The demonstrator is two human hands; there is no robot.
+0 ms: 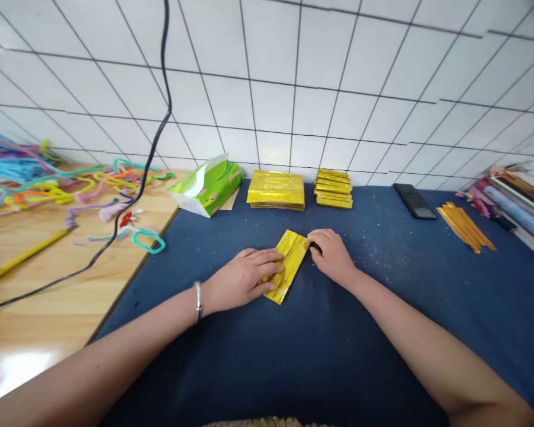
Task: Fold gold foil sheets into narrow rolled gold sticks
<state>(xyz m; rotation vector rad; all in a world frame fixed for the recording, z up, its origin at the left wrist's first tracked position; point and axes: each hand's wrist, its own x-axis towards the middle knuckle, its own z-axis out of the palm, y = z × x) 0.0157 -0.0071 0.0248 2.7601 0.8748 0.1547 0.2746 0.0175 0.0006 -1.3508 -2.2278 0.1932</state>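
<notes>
On the blue table, two hands touch gold paper

The left hand (pixel 248 277) lies flat on the gold paper (pixel 296 261), pressing, not gripping. The right hand (pixel 330 254) pinches its top right corner. The big gold stack (pixel 276 190) sits behind the paper, near the green tissue pack (pixel 212 185).

Silver bracelet (pixel 198 299) on left wrist (pixel 207 298); tan gathered fabric (pixel 258 423)

Craft work area, type of building not determinable, as indicated by a blue-covered table (pixel 249 367) against a white tiled wall (pixel 271 101), with colored pipe cleaners (pixel 71 184) on the wooden surface (pixel 35 290) at left and books (pixel 516 204) at far right.
</notes>
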